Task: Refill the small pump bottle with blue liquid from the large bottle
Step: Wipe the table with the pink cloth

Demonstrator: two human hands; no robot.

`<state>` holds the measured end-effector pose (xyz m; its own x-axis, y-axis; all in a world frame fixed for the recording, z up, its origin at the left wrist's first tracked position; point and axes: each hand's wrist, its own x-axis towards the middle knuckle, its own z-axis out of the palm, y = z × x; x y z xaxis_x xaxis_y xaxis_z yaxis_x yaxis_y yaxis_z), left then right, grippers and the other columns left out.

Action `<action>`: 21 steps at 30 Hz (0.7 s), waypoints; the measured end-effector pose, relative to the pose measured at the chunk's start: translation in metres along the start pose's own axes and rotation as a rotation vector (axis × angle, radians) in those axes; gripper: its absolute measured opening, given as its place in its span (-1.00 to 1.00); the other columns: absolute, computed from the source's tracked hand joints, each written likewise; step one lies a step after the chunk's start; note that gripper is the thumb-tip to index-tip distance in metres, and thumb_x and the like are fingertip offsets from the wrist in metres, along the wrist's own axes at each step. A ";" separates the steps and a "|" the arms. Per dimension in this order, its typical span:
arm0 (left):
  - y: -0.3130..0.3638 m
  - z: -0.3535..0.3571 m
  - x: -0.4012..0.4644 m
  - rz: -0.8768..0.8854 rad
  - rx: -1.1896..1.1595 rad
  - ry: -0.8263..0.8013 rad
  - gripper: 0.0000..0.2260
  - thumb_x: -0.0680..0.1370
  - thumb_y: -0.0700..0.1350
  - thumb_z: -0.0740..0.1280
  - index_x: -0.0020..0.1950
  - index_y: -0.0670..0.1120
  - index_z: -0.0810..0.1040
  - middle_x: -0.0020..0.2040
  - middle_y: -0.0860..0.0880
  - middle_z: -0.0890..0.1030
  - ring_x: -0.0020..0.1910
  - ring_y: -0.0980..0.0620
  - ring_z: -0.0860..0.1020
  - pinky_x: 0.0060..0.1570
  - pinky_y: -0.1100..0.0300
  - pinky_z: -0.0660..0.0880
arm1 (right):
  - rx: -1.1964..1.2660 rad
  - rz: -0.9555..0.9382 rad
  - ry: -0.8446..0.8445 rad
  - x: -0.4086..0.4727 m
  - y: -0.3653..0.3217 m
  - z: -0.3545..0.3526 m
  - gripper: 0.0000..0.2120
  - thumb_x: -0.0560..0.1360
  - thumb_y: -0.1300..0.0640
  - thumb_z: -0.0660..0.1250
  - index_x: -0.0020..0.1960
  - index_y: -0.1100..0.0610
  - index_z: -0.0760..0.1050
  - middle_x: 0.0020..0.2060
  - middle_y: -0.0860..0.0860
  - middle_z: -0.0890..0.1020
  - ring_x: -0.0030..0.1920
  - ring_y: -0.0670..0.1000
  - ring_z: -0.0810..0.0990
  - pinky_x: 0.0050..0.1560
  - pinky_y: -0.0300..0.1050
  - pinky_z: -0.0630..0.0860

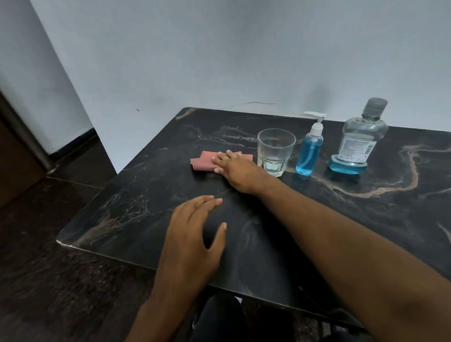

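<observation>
My right hand [234,168] lies flat, fingers spread on the pink cloth [207,161]; the left hand [194,236] hovers open, holding nothing. The upright small pump bottle [309,153] stands right of those right fingers (beyond the glass [275,152]), nearer them than the left's.

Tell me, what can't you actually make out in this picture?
All in the head view:
- Label text on the large bottle: too small and blurred to read.
- Middle of the pink cloth: covered by the right hand, so its fold is unclear.
- The table: its right side is cut off by the frame edge.
- Whether the left hand touches the table or hovers: cannot tell.
</observation>
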<state>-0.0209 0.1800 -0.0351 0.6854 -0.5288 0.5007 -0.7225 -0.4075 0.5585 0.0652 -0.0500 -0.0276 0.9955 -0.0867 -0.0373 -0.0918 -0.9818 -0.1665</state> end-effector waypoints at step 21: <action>0.037 0.034 0.014 -0.055 -0.162 -0.170 -0.54 0.57 0.16 0.30 0.43 0.01 0.49 0.43 0.06 0.48 0.45 0.13 0.40 0.39 0.28 0.26 | 0.083 0.480 0.103 -0.215 0.056 0.007 -0.52 0.71 0.04 0.04 0.61 0.04 0.11 0.62 0.07 0.07 0.61 0.18 -0.07 0.55 0.12 -0.14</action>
<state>-0.0413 0.1323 -0.0303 0.6884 -0.6324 0.3552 -0.6507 -0.3220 0.6877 -0.1538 -0.0854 -0.0354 0.8374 -0.5457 -0.0325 -0.5373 -0.8106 -0.2327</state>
